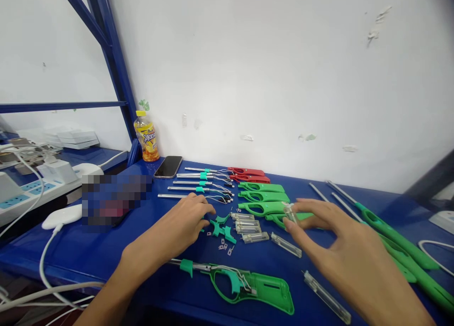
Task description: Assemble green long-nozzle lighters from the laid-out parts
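My right hand pinches a clear plastic lighter fuel tank between thumb and fingers, above the table. My left hand hovers low by the teal trigger pieces, its fingers loosely bent and a little apart; its fingertips partly cover one piece. In front of me lies an open green lighter half-shell with a metal barrel, teal trigger and wires set in it. More clear fuel tanks lie between my hands, and two single ones lie nearer my right hand. Small metal clips sit below the triggers.
Behind are metal barrels with wires, red shells and green shells. Long green lighters lie at right. A phone, a drink bottle and a power strip with white cables are at left.
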The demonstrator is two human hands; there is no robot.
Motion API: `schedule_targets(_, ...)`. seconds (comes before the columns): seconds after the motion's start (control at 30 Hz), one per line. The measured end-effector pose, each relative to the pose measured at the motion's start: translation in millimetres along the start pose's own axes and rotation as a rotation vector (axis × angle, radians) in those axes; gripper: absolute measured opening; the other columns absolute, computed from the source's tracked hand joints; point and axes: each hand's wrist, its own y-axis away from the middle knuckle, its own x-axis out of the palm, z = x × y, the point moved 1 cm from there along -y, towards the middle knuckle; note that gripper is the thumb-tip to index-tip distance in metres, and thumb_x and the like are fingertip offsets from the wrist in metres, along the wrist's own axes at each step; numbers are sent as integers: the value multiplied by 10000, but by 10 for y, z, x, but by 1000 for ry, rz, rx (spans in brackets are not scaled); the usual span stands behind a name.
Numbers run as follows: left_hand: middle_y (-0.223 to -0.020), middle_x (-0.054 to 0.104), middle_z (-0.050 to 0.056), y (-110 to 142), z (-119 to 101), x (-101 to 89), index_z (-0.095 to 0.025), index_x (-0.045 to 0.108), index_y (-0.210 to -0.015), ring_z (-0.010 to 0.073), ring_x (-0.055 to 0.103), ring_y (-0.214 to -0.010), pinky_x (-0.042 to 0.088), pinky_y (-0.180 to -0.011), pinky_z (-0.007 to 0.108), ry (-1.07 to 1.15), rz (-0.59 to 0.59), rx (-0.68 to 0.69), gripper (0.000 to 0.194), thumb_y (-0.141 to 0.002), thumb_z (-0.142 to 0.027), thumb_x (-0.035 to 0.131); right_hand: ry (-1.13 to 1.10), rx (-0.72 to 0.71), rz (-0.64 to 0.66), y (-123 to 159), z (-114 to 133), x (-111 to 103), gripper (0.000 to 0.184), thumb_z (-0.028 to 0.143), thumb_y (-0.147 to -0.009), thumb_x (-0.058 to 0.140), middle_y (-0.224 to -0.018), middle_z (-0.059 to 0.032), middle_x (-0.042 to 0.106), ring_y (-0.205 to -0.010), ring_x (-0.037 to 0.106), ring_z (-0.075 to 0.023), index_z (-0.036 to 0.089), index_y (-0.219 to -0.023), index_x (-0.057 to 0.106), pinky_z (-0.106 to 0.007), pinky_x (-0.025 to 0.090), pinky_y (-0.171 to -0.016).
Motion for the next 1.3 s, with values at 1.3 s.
schedule_targets(1.3,-1083,719,-4,162,-604,132,-269,757,-1061,215,685,-1022,468,-836,328,108,226,254,101,-1081,-269,658,-17,-47,647,221,39,102,188,307,-1068,417,-944,12,709,-816,643,-218,294,-985,586,-391,449,-776)
